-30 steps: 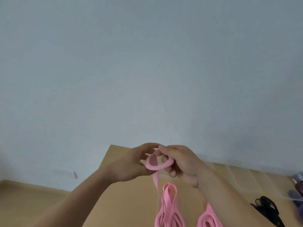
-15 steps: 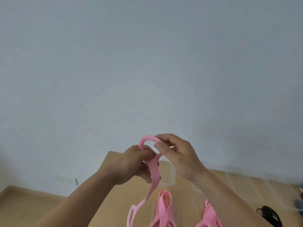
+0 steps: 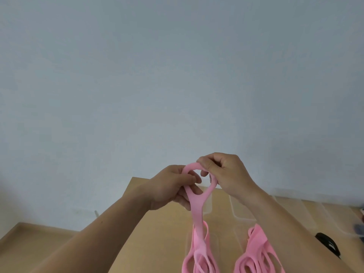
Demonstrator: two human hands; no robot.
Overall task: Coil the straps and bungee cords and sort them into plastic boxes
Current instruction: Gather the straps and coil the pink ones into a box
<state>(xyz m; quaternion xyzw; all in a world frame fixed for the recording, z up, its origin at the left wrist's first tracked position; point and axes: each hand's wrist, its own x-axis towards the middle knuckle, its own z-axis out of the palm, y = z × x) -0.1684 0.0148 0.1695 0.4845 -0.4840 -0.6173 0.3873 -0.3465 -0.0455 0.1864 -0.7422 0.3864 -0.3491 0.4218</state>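
Both hands hold a flat pink strap point(image 3: 199, 209) up in front of the wall, bent into a small loop at the top. My left hand point(image 3: 173, 186) grips the left side of the loop and the crossing below it. My right hand point(image 3: 226, 174) pinches the loop's top right. The strap's tail hangs down to a bundle of pink straps point(image 3: 199, 259) lying in a clear plastic box point(image 3: 208, 205). A second pink coil point(image 3: 256, 255) lies in the clear box point(image 3: 242, 215) to its right.
The boxes stand on a wooden table point(image 3: 157, 233) against a pale blue wall. More clear boxes point(image 3: 325, 219) stretch to the right. A black strap point(image 3: 328, 245) lies at the right edge, partly behind my right forearm.
The loop has opened wider and both hands have shifted slightly right. The loose tail that hung to the left half a second ago now hangs straight down over the bundle.
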